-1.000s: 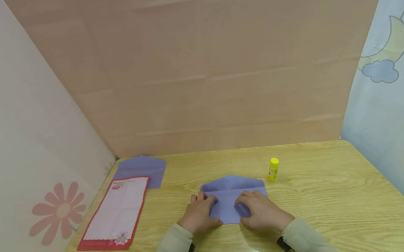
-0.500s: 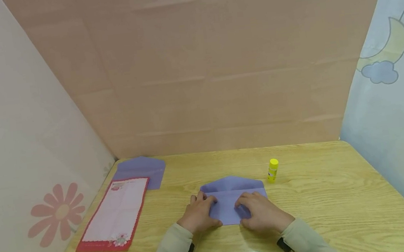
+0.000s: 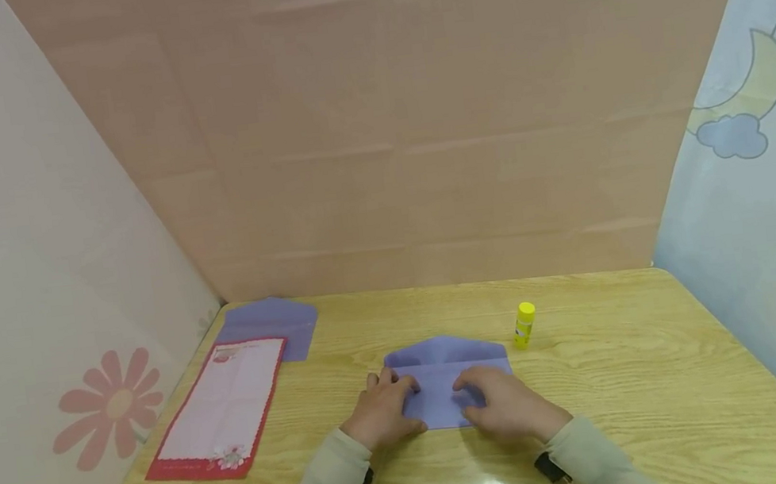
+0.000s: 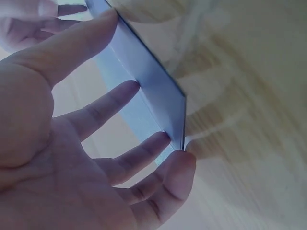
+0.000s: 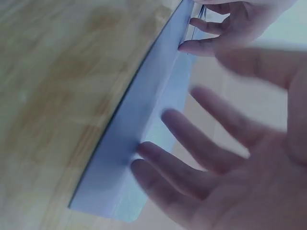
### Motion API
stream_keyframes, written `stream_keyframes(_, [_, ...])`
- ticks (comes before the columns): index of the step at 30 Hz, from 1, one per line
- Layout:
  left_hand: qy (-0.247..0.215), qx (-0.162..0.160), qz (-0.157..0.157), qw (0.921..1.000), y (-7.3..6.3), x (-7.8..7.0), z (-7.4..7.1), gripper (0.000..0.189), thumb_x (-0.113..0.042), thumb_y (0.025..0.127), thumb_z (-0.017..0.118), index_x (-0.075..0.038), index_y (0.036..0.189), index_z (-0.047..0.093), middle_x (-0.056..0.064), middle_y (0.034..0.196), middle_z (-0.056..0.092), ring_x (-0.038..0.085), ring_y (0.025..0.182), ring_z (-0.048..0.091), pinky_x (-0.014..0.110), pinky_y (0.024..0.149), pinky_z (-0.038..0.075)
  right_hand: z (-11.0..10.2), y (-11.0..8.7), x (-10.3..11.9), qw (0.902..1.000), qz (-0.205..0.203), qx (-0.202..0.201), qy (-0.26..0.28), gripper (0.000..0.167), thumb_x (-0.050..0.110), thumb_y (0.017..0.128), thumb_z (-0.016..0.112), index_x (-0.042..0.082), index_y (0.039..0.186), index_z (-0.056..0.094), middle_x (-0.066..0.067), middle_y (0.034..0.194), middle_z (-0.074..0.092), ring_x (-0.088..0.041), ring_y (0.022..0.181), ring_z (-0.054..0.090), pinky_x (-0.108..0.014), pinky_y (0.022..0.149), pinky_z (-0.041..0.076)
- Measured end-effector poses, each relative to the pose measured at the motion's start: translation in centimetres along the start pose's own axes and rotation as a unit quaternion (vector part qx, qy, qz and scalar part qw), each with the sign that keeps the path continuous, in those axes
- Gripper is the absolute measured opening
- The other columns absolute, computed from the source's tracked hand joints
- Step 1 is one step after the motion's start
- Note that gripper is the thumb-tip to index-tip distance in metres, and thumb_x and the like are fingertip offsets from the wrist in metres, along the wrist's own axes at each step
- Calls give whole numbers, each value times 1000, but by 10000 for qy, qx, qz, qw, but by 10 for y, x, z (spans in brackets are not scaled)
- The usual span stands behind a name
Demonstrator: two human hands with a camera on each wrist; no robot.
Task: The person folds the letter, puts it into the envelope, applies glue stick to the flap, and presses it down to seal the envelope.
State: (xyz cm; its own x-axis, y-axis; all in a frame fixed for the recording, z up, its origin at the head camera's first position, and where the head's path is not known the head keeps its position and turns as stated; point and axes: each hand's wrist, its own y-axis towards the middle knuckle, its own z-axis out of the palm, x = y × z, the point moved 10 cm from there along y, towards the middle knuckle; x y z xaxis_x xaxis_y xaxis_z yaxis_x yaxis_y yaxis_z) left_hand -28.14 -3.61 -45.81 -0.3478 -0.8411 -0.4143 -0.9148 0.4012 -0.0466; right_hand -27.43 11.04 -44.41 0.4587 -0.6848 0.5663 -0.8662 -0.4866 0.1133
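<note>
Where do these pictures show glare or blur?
Head view: a bright patch of glare on the table, at the bottom edge; right wrist view: the right hand has smeared, soft-edged fingers; left wrist view: the left hand looks clearer, with the upper-left corner pale and washed out.
</note>
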Motion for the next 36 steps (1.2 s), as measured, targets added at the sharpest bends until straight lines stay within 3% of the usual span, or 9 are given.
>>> stream_keyframes(5, [-154, -180, -47, 9997, 0, 3, -5, 36, -24, 77, 87, -10, 99, 62, 6, 100, 52, 23, 87, 46, 36, 72, 43, -27, 0, -15, 9931, 465, -1058, 204, 16, 6, 85, 70, 7, 100, 72, -6, 108, 71, -29, 106, 65, -49, 91, 51])
stream_keyframes(11, [-664, -825, 113, 9943, 3, 7, -27, 21, -5, 82, 79, -13, 77, 60, -3, 80, 57, 8, 67, 49, 24, 59, 43, -71, -5, -30, 9715, 859, -2158, 466, 11, 4, 88, 69, 9, 97, 70, 0, 91, 68, -20, 88, 64, -36, 73, 53])
stream_keyframes(15, [-917, -984, 382, 9902, 3, 5, -35, 16, -7, 83, 80, -12, 73, 69, -6, 72, 64, 2, 62, 52, 21, 56, 45, -100, -12, -45, 9542, 1191, -2607, 864, 10, 5, 91, 67, 6, 101, 66, -3, 81, 57, -17, 73, 55, -27, 62, 46])
stream_keyframes(18, [-1009, -937, 495, 9892, 4, 4, -36, 12, -10, 90, 74, -8, 78, 74, -4, 68, 66, 1, 57, 51, 20, 53, 44, -114, -18, -61, 9412, 1636, -2765, 1051, 20, 9, 92, 66, 3, 111, 60, -5, 83, 49, -18, 68, 46, -27, 58, 40])
stream_keyframes(22, [-1083, -921, 594, 9881, 3, 5, -34, 29, -14, 100, 61, -4, 75, 71, -5, 57, 60, 0, 49, 48, 20, 48, 41, -121, -23, -87, 9268, 2270, -2744, 1193, 44, 15, 93, 66, 1, 131, 47, -11, 93, 44, -19, 69, 44, -29, 53, 38])
stream_keyframes(26, [-1056, -1112, 636, 9861, 3, 7, -34, 39, -19, 99, 65, -10, 62, 57, -11, 52, 47, -1, 46, 41, 18, 45, 36, -111, -22, -108, 9263, 2667, -2272, 1388, 64, 21, 94, 66, -1, 145, 34, -20, 109, 45, -22, 73, 48, -32, 56, 42])
stream_keyframes(31, [-1220, -1010, 576, 9857, 5, 12, -29, 27, -8, 86, 77, -14, 68, 58, -9, 61, 50, 1, 55, 44, 18, 52, 41, -90, -18, -126, 9274, 2903, -1581, 1752, 69, 25, 95, 67, -5, 147, 32, -25, 116, 46, -27, 85, 49, -33, 65, 45])
stream_keyframes(36, [-1283, -778, 630, 9867, 5, 13, -24, 17, -6, 82, 81, -9, 69, 70, -7, 65, 61, 0, 59, 50, 19, 56, 46, -78, -16, -136, 9295, 2879, -1298, 1907, 67, 25, 96, 67, -9, 144, 35, -29, 122, 48, -33, 99, 54, -34, 71, 49])
